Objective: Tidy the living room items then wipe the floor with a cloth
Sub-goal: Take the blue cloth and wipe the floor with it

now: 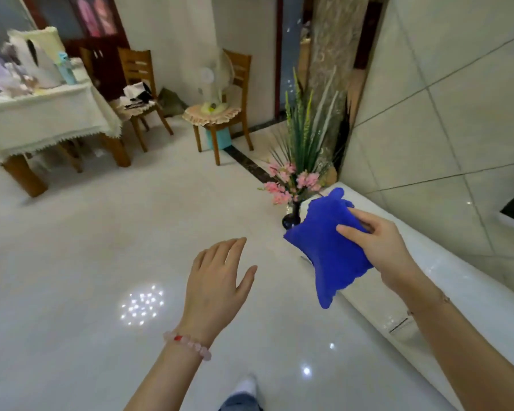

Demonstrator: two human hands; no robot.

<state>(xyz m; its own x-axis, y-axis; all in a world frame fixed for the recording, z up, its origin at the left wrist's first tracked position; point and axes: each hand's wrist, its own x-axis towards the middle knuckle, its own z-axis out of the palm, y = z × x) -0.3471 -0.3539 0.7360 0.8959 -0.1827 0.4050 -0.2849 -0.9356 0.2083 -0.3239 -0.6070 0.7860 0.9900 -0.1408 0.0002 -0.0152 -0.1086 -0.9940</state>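
Far left: table (27, 137) under a white lace-edged cloth (42, 114), its top crowded with blurred items; a pale teal bottle (67, 68) stands near its right edge.

Right of the table: wooden chair (140, 84) with loose dark and white things piled on the seat. Further right, a second wooden chair (238, 84) with a small white fan (217, 78) standing on its cushioned seat and a teal bin (221, 137) on the floor below it.

Floor (101, 232): glossy white tile, ceiling lights reflected in it.

My left hand (217, 280): palm down over the bare floor, fingers straight and loosely spread, holding nothing. Pink bead bracelet (187, 345) on the wrist. It is near the cloth but apart from it.

Bottom centre: my foot (247, 384) in a white shoe or slipper, denim cuff above it.

Right of centre: dark vase (291, 219) on the floor with pink flowers (285, 185) and tall green stems, just beside the end of a white glossy ledge (457, 286).

Blue cloth (327, 247): bunched, hanging in the air in front of the vase and the ledge's near edge, lower corner drooping free. It is not touching the floor.

My right hand (380, 244): grips the cloth's right side, thumb on the front face, fingers curled round the back.

Far right: grey tiled wall (442, 114).
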